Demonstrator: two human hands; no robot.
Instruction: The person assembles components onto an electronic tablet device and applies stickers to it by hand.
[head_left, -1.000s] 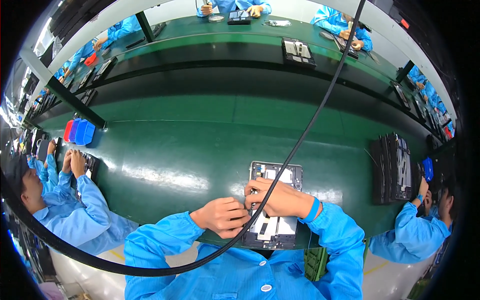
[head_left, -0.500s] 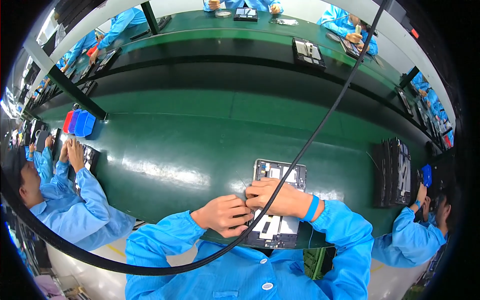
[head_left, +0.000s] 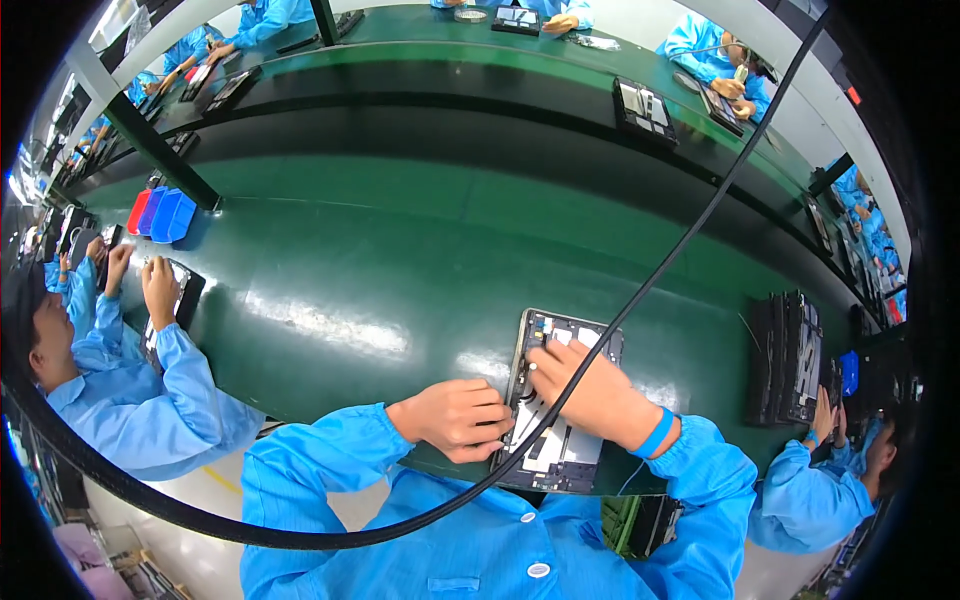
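An opened tablet [head_left: 575, 462] with its inner boards and pale battery packs showing lies upright in front of me, close to the bench's near edge. My left hand [head_left: 460, 418] is closed at the tablet's left edge, its fingers curled and the thumb beneath them. Over the upper middle of the tablet is my right hand [head_left: 590, 395], with bent fingers drawn together and pointing down at the parts. What its fingertips hold, if anything, is hidden. A blue wrist strap [head_left: 655, 432] circles my right wrist, with a thin cord running from it.
A black cable [head_left: 690, 215] crosses the view before my right hand. Dark tablets [head_left: 785, 360] stand stacked at the right of the green bench [head_left: 350, 260]. Blue, purple and red bins [head_left: 172, 216] sit at the left. People in blue work on both sides and across the bench.
My right hand has moved up and to the right, away from my left hand, uncovering more of the tablet's left side. My left hand stays by the tablet's edge. The view has shifted slightly.
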